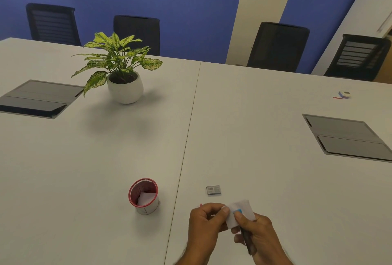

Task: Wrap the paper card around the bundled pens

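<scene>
Holding a small white slip of paper [240, 214] low over the near edge of a pale table [265, 127], left hand [204, 225] with fingers curled, thumb and forefinger pinching the slip's left edge; right hand [257, 236] also curled, thumb pressed on a blue patch on the slip, with a dark pen [248, 241] gripped against the palm. Lying flat just beyond the hands, a small grey box [213, 190]. Standing to the left, a red-rimmed cup [143, 195] with a white folded paper inside. Sitting farther back on the left, a potted plant [121, 69] in a round white pot. Lined up behind the table against a blue wall, black chairs [277, 46]
</scene>
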Demonstrator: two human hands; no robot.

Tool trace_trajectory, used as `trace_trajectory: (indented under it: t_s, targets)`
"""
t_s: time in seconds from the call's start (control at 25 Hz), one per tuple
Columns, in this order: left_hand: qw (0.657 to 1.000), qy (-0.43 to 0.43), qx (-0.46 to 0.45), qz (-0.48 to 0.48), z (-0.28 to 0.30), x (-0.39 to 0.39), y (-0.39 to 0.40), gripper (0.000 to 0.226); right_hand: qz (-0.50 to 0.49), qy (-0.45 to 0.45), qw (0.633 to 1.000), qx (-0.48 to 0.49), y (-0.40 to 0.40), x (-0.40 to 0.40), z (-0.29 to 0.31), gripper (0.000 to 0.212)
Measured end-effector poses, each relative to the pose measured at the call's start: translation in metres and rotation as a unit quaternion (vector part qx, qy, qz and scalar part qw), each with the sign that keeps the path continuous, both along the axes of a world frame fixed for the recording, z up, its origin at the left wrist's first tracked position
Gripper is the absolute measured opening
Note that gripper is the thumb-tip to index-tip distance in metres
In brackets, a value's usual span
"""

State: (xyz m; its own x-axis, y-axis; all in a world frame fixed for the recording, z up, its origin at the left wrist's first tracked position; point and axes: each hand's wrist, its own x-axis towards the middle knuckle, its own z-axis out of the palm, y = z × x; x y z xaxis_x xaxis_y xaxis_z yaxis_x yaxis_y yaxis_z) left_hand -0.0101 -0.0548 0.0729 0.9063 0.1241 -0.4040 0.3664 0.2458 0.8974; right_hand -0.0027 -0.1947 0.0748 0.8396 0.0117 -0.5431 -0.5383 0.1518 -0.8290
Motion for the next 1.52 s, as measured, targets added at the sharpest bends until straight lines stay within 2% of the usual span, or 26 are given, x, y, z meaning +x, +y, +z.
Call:
trace_trajectory:
  t_s: [0.16,0.24,0.32,0.52,0.64,0.68,0.76,0.84,0.88,0.96,1.0,1.04,1.08,1.12,1.16,1.2,1.24,1.28,1.36,1.52]
  targets:
    - [1.000,0.011,0.003,0.027,0.000,0.002,0.001,0.007,-0.001,0.015,0.997,0.082,0.005,-0.004,0.003,0.088]
    - [0.999,0.016,-0.002,0.034,0.002,0.002,0.001,0.007,-0.022,0.014,0.996,0.090,0.004,-0.007,0.001,0.092]
    - [0.999,0.015,-0.006,0.040,0.002,0.002,0.002,0.008,-0.043,0.015,0.996,0.080,0.003,-0.009,-0.001,0.085]
    - [0.998,0.025,-0.022,0.050,0.002,0.003,0.001,0.010,-0.084,-0.011,0.996,0.037,0.004,-0.012,-0.002,0.043]
    - [0.998,0.032,-0.019,0.046,0.003,0.002,-0.001,0.006,-0.074,-0.092,0.989,-0.089,0.007,-0.014,0.001,0.018]
    - [0.998,0.039,-0.013,0.052,0.003,0.001,-0.002,0.012,-0.066,-0.134,0.976,-0.159,0.006,-0.015,-0.001,0.019]
    - [0.996,0.060,-0.025,0.064,0.006,0.001,-0.003,0.017,-0.054,-0.243,0.918,-0.308,0.004,-0.016,-0.005,0.021]
    - [0.994,0.075,-0.053,0.051,0.010,0.001,-0.004,0.026,-0.023,-0.374,0.809,-0.454,-0.002,-0.015,-0.010,0.016]
    - [0.995,0.074,-0.059,0.036,0.011,0.001,-0.004,0.029,-0.007,-0.433,0.746,-0.505,-0.007,-0.013,-0.019,0.020]
    - [0.998,0.056,-0.037,0.009,0.012,-0.001,-0.004,0.018,0.032,-0.515,0.658,-0.548,-0.017,-0.007,-0.029,0.024]
    - [0.999,0.049,-0.018,0.004,0.012,-0.001,-0.004,0.011,0.046,-0.533,0.641,-0.551,-0.020,-0.006,-0.028,0.026]
    - [0.999,0.048,-0.001,0.005,0.012,-0.002,-0.004,0.007,0.054,-0.535,0.645,-0.543,-0.020,-0.007,-0.026,0.029]
    - [0.999,0.051,0.011,0.010,0.011,-0.002,-0.004,0.006,0.049,-0.511,0.683,-0.520,-0.019,-0.010,-0.021,0.028]
    - [0.998,0.053,0.013,0.014,0.012,-0.003,-0.002,0.006,0.023,-0.460,0.757,-0.463,-0.014,-0.013,-0.012,0.021]
    - [0.998,0.052,0.006,0.018,0.012,-0.003,0.000,0.005,-0.021,-0.384,0.843,-0.377,-0.008,-0.014,-0.002,0.016]
    - [0.999,0.046,-0.003,0.020,0.012,-0.003,0.002,0.005,-0.074,-0.293,0.912,-0.278,-0.005,-0.013,0.002,0.018]
    - [0.999,0.038,-0.010,0.020,0.012,-0.003,0.004,0.006,-0.111,-0.209,0.954,-0.182,-0.003,-0.009,0.004,0.022]
    - [0.999,0.032,-0.014,0.018,0.011,-0.004,0.005,0.007,-0.132,-0.134,0.977,-0.100,-0.004,-0.006,0.005,0.025]
    - [0.999,0.028,-0.013,0.012,0.012,-0.005,0.003,0.007,-0.131,-0.057,0.990,-0.019,-0.005,-0.003,0.008,0.029]
    - [1.000,0.020,-0.003,-0.005,0.014,-0.007,0.000,0.008,-0.101,-0.051,0.994,0.009,0.002,-0.007,0.012,0.064]
